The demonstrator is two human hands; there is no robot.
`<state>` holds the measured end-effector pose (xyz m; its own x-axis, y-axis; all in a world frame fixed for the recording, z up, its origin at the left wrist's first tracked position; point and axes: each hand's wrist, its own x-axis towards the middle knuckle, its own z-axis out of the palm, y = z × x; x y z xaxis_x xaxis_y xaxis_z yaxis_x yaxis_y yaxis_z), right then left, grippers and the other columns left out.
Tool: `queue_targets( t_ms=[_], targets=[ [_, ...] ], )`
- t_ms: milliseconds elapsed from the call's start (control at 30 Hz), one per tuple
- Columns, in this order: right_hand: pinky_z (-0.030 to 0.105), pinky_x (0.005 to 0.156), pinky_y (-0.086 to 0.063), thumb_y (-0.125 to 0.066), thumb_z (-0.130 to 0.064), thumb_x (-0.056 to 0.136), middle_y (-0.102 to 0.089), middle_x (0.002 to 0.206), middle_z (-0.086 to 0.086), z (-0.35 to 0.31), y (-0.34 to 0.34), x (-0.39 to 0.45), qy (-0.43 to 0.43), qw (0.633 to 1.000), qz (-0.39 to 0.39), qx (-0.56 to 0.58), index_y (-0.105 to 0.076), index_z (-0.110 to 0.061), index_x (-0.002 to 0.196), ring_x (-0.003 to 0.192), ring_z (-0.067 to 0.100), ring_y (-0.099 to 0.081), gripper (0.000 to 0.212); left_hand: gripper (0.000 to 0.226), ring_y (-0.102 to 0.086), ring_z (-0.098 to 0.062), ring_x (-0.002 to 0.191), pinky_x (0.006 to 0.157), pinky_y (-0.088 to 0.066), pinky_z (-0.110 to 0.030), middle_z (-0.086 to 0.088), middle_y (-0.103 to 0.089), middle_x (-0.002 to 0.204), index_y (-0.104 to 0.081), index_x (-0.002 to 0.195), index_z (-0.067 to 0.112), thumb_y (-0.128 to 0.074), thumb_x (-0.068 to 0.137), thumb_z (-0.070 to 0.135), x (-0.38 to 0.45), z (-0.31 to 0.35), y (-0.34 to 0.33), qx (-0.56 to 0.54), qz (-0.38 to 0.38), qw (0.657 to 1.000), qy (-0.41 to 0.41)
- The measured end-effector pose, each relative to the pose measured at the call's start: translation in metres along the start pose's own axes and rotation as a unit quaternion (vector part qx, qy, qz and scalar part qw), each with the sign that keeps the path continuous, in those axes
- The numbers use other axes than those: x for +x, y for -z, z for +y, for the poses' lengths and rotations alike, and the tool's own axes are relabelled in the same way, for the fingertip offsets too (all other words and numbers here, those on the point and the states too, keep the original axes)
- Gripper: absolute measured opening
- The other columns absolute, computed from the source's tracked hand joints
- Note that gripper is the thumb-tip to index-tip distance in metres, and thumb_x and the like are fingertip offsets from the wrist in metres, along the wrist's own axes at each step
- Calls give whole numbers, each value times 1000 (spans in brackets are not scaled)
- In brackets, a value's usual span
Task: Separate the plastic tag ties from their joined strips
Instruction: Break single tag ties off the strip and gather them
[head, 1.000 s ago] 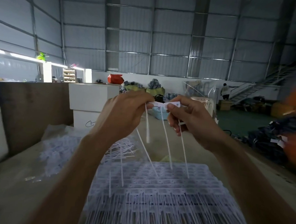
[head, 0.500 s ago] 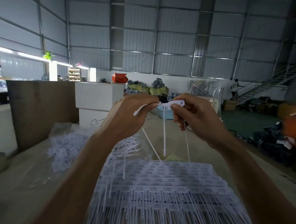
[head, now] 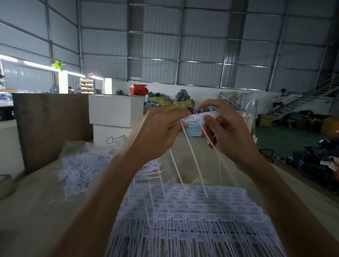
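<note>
Raised in front of me, a short white strip of joined tag ties [head: 198,117] spans between both hands, its thin tails hanging down. My left hand [head: 157,128] pinches the strip's left end, and my right hand [head: 225,130] pinches its right end with curled fingers. Below them on the table lies a large stack of joined tag-tie strips [head: 190,215], tails pointing toward me. A heap of separated tag ties [head: 80,169] lies on clear plastic at the left.
A roll of tape [head: 0,186] sits at the table's left edge. A brown board [head: 49,128] and white boxes [head: 115,115] stand behind the heap. A light blue basket [head: 193,130] is beyond my hands. Dark clothing piles [head: 317,162] lie at the right.
My hands have moved slightly right and kept their grip on the strip. The tie that my left hand had bent outward now hangs down again among the other tails.
</note>
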<state>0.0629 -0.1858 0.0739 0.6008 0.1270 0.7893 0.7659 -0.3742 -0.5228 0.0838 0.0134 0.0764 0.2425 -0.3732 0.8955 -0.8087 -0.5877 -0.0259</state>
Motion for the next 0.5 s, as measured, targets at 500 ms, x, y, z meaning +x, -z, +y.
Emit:
queue_targets(
  t_ms=[500],
  targets=[
    [29,52,-49,-54,-17,99,-69,70,-4,7,3,4,17,988,81,-127,-56,-21,106,50,5,-61,8,33,-63,-24,97,75,-56,-47,-1,-65,114,-63,129,19,-57,98,27,0,16,3,66,-47,997,1]
  ],
)
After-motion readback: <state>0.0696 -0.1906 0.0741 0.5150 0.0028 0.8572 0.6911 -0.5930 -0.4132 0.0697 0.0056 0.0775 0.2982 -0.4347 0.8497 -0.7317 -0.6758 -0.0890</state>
